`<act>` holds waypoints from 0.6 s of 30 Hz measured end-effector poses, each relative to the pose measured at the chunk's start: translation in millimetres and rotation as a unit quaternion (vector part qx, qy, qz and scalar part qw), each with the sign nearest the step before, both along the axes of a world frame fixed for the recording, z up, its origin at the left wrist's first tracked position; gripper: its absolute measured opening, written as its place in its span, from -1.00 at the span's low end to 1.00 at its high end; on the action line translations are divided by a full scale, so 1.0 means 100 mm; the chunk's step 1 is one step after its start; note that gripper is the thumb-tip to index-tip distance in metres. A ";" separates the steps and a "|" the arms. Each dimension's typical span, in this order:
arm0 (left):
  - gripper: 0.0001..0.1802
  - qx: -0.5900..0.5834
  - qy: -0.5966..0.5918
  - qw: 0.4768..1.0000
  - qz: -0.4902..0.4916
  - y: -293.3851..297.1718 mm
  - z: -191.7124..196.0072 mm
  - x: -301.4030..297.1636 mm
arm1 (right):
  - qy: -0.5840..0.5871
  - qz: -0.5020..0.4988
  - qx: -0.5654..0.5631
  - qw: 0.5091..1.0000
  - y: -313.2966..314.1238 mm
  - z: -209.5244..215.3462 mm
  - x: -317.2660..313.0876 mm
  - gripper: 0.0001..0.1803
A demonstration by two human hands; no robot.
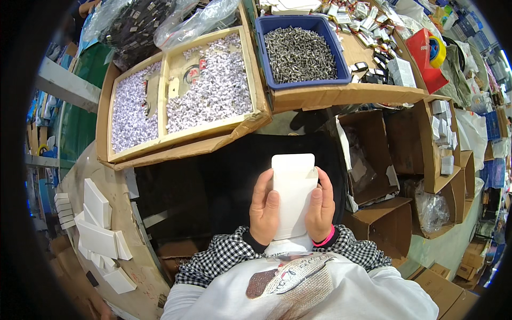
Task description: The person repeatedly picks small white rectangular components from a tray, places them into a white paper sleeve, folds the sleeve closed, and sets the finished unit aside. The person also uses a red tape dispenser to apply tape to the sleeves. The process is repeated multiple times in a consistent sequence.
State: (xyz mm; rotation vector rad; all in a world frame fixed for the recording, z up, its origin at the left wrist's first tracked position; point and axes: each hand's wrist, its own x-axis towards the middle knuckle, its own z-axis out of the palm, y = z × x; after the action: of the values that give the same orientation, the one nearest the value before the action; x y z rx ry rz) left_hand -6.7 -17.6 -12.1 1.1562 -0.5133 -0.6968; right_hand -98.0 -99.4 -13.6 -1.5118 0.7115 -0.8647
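A white carton [294, 205] stands out in front of my chest, its top flap [293, 161] sticking up at the far end. My left hand [264, 209] is closed on its left side, thumb on the near face. From the right side my right hand [320, 207] grips the same carton, with a pink band at the wrist. The backs of both hands' fingers are partly hidden behind it. Nearer my body, another white piece [288, 245] shows below the carton; its kind is unclear.
Beyond lie a divided wooden tray [162, 101] of small white pieces and a blue bin [261, 53] of small metal parts. Flat white boxes [98, 240] pile on the left table. Cardboard boxes [381, 224] stand at right. A red tape dispenser [426, 61] sits far right.
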 end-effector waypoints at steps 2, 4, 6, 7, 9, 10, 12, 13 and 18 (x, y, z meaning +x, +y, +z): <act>-0.57 0.039 -0.008 0.999 -0.002 -0.02 -0.01 0.01 | 0.022 0.009 0.028 0.999 0.01 0.03 -0.02 -0.55; -0.58 0.060 -0.021 0.998 -0.002 -0.03 -0.01 0.01 | 0.055 0.022 0.035 0.998 0.01 0.05 -0.04 -0.55; -0.60 0.064 -0.047 0.997 -0.003 -0.01 -0.01 0.01 | 0.100 0.035 0.022 0.994 0.00 0.06 -0.08 -0.55; -0.62 0.064 -0.025 0.998 -0.011 0.00 -0.01 0.01 | 0.092 0.030 0.024 0.995 0.00 0.05 -0.09 -0.57; -0.66 0.064 0.002 0.998 -0.023 0.03 -0.02 -0.01 | 0.080 0.019 0.031 0.996 -0.02 0.01 -0.10 -0.59; -0.68 0.067 -0.013 0.998 -0.020 0.04 -0.02 -0.02 | 0.074 0.030 0.033 0.996 -0.03 0.00 -0.12 -0.62; -0.71 0.082 -0.043 0.996 -0.013 0.06 -0.02 -0.04 | 0.071 0.052 0.042 0.995 -0.04 -0.03 -0.15 -0.66; -0.72 0.098 -0.066 0.993 -0.015 0.06 -0.02 -0.04 | 0.082 0.050 0.050 0.994 -0.05 -0.04 -0.16 -0.69; -0.78 0.147 -0.108 0.983 -0.003 0.05 0.00 -0.04 | 0.062 0.032 0.040 0.997 -0.09 -0.07 -0.19 -0.82</act>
State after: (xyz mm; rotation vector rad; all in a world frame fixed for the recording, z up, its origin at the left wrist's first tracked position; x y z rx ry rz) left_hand -10.5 -13.1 -12.2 1.5185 -0.6107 -0.6710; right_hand -117.0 -108.7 -20.3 -1.5166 0.7755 -0.6917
